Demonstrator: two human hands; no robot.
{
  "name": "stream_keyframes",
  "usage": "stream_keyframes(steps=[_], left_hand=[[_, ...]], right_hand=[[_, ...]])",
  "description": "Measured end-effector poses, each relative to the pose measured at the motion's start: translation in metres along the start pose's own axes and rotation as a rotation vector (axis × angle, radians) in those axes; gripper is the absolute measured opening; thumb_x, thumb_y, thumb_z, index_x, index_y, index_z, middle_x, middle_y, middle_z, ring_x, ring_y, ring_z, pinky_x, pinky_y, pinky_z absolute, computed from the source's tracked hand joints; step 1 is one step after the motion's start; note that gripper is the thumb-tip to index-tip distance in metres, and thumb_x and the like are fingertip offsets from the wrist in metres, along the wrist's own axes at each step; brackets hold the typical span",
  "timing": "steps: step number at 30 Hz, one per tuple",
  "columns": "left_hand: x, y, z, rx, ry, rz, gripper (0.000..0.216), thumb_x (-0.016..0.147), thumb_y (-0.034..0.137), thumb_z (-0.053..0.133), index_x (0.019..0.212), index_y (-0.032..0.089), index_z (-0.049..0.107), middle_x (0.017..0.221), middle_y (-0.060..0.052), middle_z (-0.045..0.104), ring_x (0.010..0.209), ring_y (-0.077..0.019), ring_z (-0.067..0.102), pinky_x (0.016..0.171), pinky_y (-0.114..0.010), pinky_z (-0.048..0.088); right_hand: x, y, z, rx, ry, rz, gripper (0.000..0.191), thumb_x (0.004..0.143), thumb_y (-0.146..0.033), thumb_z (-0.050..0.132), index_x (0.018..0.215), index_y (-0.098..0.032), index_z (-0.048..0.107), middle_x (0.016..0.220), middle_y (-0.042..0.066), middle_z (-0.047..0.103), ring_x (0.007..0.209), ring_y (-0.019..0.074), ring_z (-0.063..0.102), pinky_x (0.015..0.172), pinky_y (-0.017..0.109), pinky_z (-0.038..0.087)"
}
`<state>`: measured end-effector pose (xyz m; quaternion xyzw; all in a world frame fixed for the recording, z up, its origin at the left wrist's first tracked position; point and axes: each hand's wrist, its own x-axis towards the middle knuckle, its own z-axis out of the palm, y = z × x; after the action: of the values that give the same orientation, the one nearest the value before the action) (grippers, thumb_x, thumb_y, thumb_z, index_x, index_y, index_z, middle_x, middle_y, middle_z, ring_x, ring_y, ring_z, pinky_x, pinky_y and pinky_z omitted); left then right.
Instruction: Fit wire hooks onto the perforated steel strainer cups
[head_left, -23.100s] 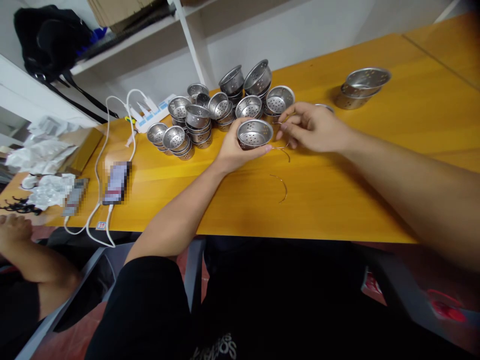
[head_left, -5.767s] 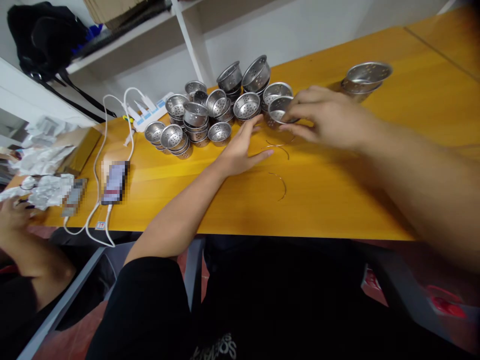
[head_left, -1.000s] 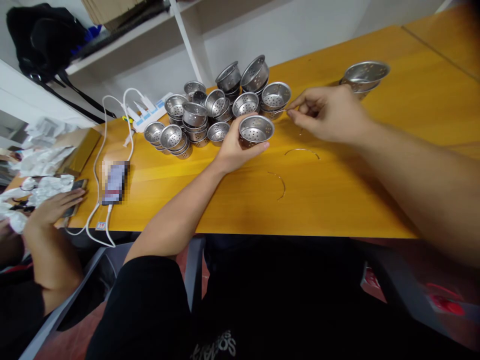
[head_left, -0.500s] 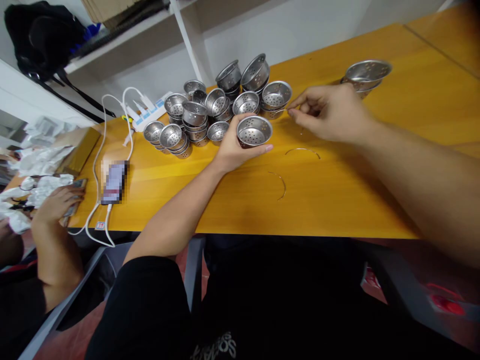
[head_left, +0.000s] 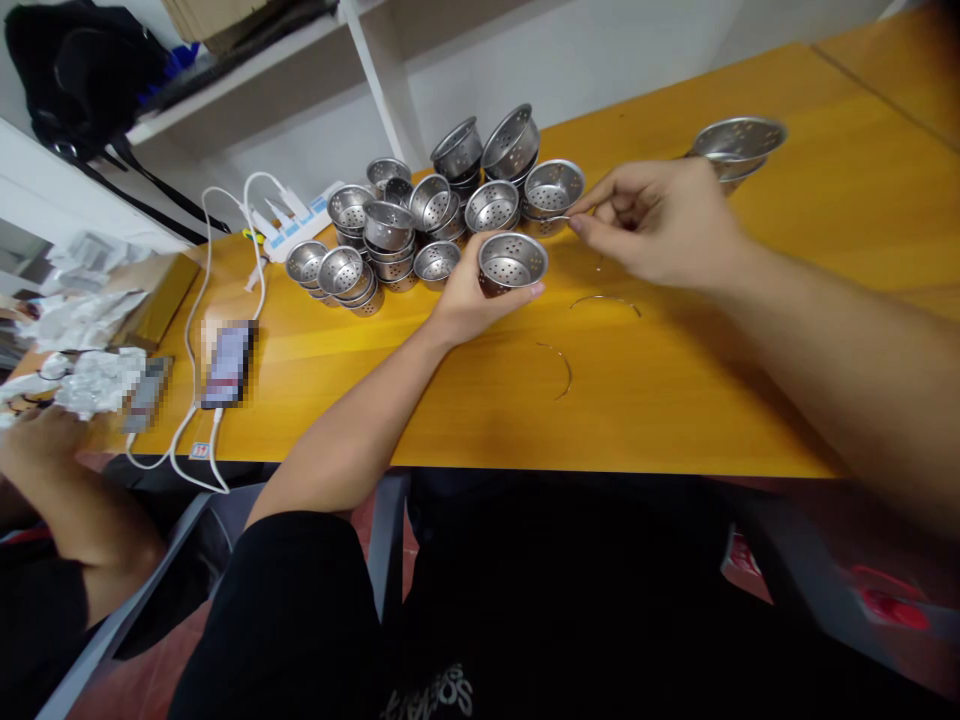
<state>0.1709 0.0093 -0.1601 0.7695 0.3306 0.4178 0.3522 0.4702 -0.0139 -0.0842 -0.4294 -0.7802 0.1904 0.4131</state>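
Observation:
My left hand [head_left: 466,303] is wrapped round a perforated metal cup [head_left: 513,263], its open top tilted toward me and the thumb along its near side. Between the thumb and fingers of my right hand [head_left: 646,222] is the end of a thin wire [head_left: 556,218], which points left toward the stacked cups. Two loose curved wires lie on the table: one arc [head_left: 604,298] below my right hand and another arc [head_left: 568,372] nearer to me. Behind the held cup stand several stacks of like perforated cups [head_left: 390,228].
More perforated cups [head_left: 737,140] stand at the far right of the yellow table [head_left: 675,400]. A phone [head_left: 228,364] with white cables lies on the left, near a power strip [head_left: 304,228]. A co-worker's arm [head_left: 82,500] and plastic bags [head_left: 105,380] are at the far left.
My right hand has moved slightly left with the wire, and the held cup has shifted slightly right. The co-worker's hand has drawn back left from the second phone.

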Motion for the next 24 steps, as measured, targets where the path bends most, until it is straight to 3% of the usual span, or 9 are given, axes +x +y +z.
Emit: stream_keyframes(steps=[3,6,12,19,24], left_hand=[[-0.002,0.008,0.002,0.002,0.026,0.002,0.094,0.105,0.07,0.104,0.178,0.03,0.059,0.158,-0.015,0.079,0.159,-0.04,0.08,0.148,-0.075,0.063],[0.0,-0.002,0.002,-0.019,0.044,0.032,0.093,0.106,0.069,0.102,0.178,0.03,0.058,0.165,-0.015,0.077,0.162,-0.0395,0.079,0.149,-0.074,0.062],[0.003,-0.022,-0.001,0.013,-0.058,0.035,0.097,0.109,0.078,0.093,0.183,0.03,0.052,0.173,-0.016,0.073,0.171,-0.0412,0.074,0.152,-0.077,0.057],[-0.002,-0.003,-0.005,0.092,0.007,0.044,0.098,0.094,0.076,0.112,0.166,0.027,0.067,0.16,-0.015,0.081,0.159,-0.0408,0.08,0.147,-0.073,0.063],[-0.001,-0.007,-0.005,0.092,0.018,0.027,0.102,0.09,0.076,0.116,0.165,0.028,0.066,0.158,-0.013,0.08,0.158,-0.0409,0.08,0.147,-0.074,0.062]], right_hand=[[-0.003,-0.01,0.005,0.005,-0.045,0.022,0.059,0.121,-0.087,0.08,0.121,-0.028,0.088,0.089,0.006,0.074,0.075,0.0245,0.069,0.079,0.05,0.07],[-0.004,-0.013,0.009,0.043,-0.09,0.037,0.052,0.12,-0.086,0.082,0.117,-0.034,0.088,0.087,0.005,0.074,0.076,0.0267,0.069,0.077,0.051,0.072],[-0.002,-0.009,0.011,0.192,-0.094,-0.052,0.053,0.118,-0.082,0.093,0.112,-0.03,0.084,0.077,0.001,0.061,0.065,0.0189,0.051,0.063,0.043,0.057],[-0.002,-0.009,0.011,0.214,-0.095,-0.069,0.043,0.121,-0.068,0.095,0.11,-0.028,0.083,0.078,0.0,0.064,0.065,0.0167,0.049,0.063,0.041,0.046],[-0.002,-0.009,0.01,0.226,-0.092,-0.04,0.04,0.119,-0.064,0.101,0.111,-0.029,0.084,0.078,0.0,0.062,0.066,0.0171,0.051,0.063,0.041,0.052]])
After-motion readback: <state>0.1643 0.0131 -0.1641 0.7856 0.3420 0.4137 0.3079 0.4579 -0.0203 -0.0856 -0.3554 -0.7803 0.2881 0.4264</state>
